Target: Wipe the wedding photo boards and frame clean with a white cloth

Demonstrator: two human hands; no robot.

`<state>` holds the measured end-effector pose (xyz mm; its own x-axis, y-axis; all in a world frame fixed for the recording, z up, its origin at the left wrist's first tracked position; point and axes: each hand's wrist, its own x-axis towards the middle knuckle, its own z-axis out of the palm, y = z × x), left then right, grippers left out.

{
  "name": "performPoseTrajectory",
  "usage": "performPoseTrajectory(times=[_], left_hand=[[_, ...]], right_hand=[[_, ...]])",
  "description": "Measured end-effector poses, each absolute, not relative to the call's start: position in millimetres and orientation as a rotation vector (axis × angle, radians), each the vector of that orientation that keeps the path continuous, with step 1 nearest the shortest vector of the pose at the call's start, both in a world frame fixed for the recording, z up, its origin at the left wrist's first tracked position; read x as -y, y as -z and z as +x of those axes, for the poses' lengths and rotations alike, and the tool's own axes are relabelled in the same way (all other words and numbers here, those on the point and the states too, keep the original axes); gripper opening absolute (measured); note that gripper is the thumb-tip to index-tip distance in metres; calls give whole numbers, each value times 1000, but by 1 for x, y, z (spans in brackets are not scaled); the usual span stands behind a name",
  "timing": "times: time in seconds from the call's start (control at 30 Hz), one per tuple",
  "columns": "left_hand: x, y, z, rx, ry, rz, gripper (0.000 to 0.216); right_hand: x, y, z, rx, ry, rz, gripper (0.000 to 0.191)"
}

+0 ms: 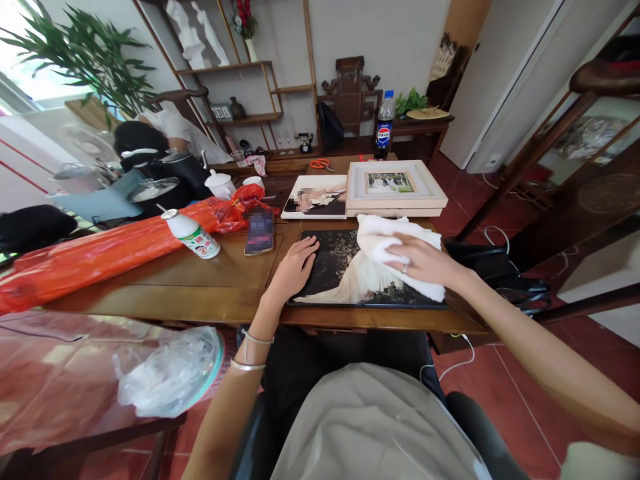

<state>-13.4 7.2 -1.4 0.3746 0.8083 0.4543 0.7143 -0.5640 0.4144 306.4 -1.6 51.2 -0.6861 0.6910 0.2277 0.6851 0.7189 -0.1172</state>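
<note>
A dark photo panel (333, 257) with a pale gown printed on it lies flat at the table's front edge. Resting on its left end is my left hand (295, 263), fingers stretched out. My right hand (417, 260) grips a white cloth (375, 233) and presses it on the panel's right half, covering part of the picture. Just behind the panel lie a smaller photo print (320, 200) and a stack of white picture frames (357, 187), the top one holding a small photo.
On the wooden table (235, 293) are a phone (260, 232), a white bottle (193, 235) lying tilted against a long red plastic-wrapped bundle (120, 233), orange-handled scissors (321, 164) and a cola bottle (384, 127). A plastic-lined bin (173, 373) stands below, left.
</note>
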Motion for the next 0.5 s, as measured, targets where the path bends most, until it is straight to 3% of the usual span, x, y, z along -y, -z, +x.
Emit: performPoseTrajectory(times=[0.17, 0.5], left_hand=[[-7, 2, -13, -1391, -959, 2468, 35], [-7, 2, -11, -1395, -942, 2486, 36]], right_hand=[[-22, -51, 303, 2626, -21, -1062, 30], [92, -51, 254, 2868, -173, -662, 18]])
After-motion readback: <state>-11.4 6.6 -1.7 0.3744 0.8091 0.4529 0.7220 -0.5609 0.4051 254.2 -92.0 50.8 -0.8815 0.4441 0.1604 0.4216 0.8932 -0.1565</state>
